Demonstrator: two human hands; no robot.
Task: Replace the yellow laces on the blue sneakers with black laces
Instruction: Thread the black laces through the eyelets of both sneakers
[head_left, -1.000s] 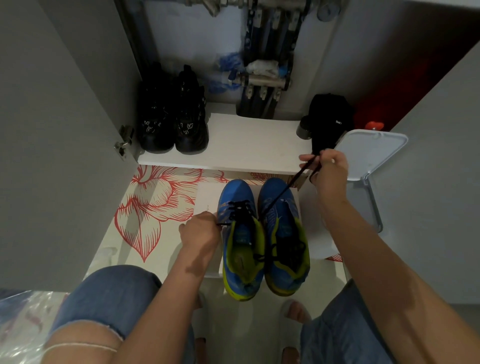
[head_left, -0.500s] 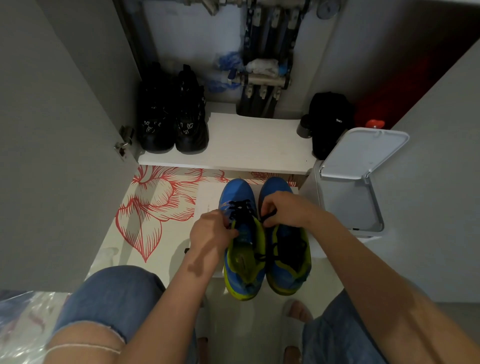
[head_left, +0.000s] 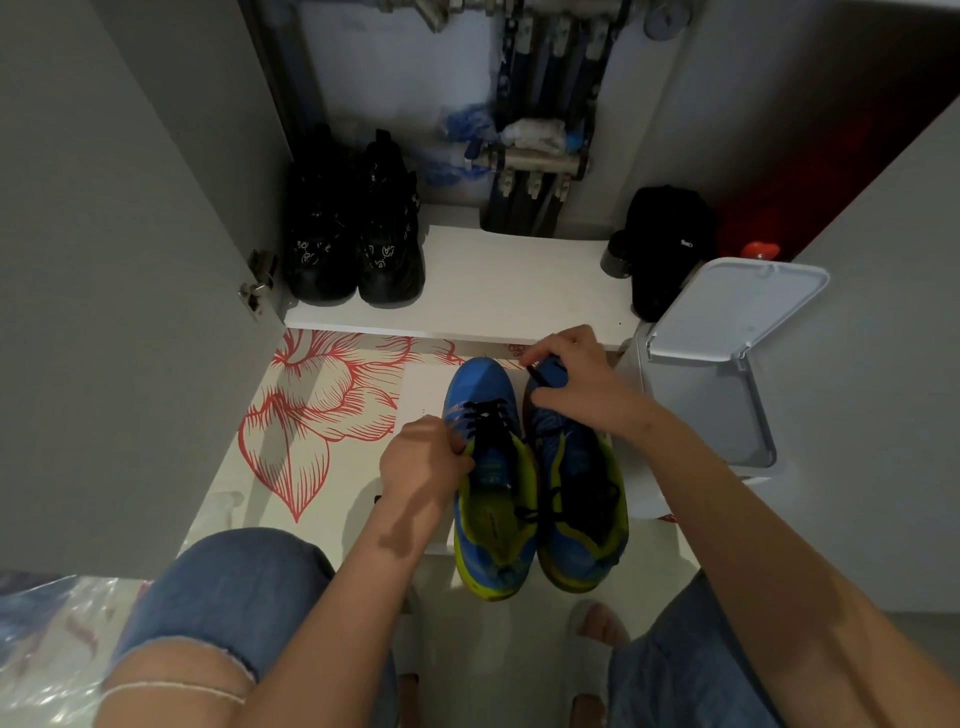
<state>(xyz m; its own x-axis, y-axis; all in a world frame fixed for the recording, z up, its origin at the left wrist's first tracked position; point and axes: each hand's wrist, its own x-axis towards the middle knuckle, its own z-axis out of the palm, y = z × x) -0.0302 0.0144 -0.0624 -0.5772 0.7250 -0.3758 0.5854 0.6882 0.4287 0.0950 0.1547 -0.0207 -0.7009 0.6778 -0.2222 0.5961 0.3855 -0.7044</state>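
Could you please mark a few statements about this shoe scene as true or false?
1. The left hand and right hand are at the sneakers. True.
2. The bin's lid is shut. False: the bin's lid stands open.
3. Black shoes sit on the white shelf. True.
4. The sneaker by the left hand carries yellow laces. False: its laces are black.

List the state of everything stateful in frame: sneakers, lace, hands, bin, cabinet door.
Left sneaker: partly laced with black lace, untied.
Right sneaker: upright, lacing too dark to tell.
Left hand: grips the lace at left sneaker's eyelets.
Right hand: pinches lace end over right sneaker's toe.
Bin lid: open.
Cabinet door: open.
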